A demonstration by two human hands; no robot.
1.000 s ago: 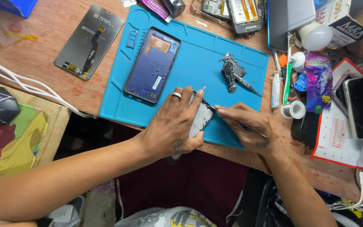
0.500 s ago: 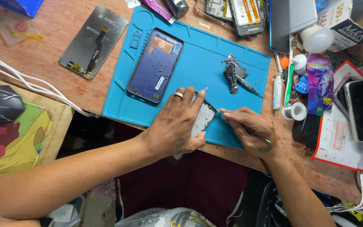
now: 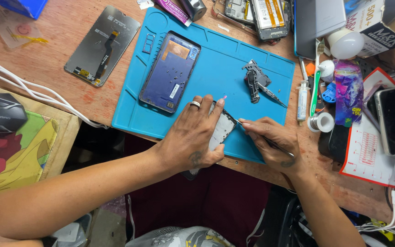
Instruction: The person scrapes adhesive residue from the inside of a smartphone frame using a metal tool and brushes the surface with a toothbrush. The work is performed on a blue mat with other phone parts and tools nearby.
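Two hands work low in the middle of the frame — the left hand (image 3: 190, 139) presses a phone frame (image 3: 221, 130) flat on the blue mat (image 3: 216, 59), the right hand (image 3: 270, 142) pinches a thin tool (image 3: 277, 146) at its edge. Prying step, I think — next needs gentle, steady pushing.

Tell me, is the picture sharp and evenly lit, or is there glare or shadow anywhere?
Head view: light is soft and even, the blue mat and both hands crisp; left hand and right hand cast only faint shadows; mild glare on the phone screen at right; dark under the table edge.
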